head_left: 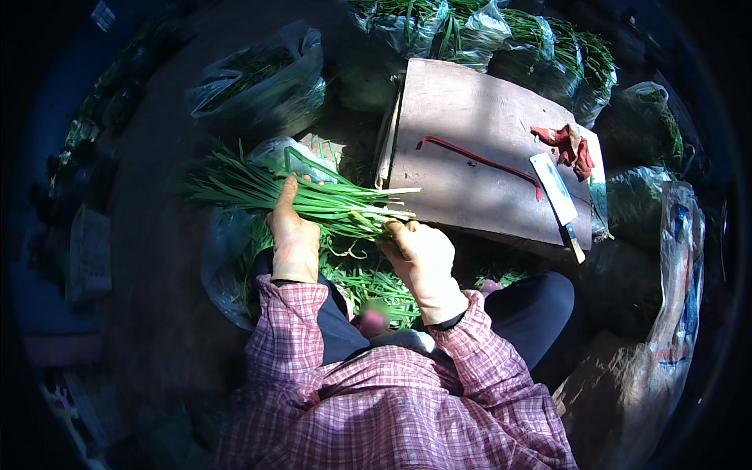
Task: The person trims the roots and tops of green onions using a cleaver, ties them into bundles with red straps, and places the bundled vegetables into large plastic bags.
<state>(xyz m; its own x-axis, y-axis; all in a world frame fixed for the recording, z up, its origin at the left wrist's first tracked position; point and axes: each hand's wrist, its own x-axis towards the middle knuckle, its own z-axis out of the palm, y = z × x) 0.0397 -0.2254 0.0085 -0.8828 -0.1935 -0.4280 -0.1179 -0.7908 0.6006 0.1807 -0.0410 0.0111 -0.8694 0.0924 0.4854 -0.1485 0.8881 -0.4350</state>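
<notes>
A long bunch of green garlic chives point(227, 182) lies crosswise in front of me, leaf tips to the left and pale stem ends to the right. My left hand point(294, 239), in a pale glove, is wrapped round its middle with the thumb on top. At the lower edge of the stem ends, my gloved right hand point(423, 262) pinches some stems between thumb and fingers; its exact hold is partly hidden. Loose chive leaves point(376, 286) lie in a heap below, between my legs.
Right of the bunch stands a wooden board point(446, 102) bearing a cleaver point(554, 188), a red curved rod point(482, 161) and a crumpled red cloth point(568, 145). Plastic bags of greens point(266, 82) surround it. A large sack point(666, 290) stands at the right.
</notes>
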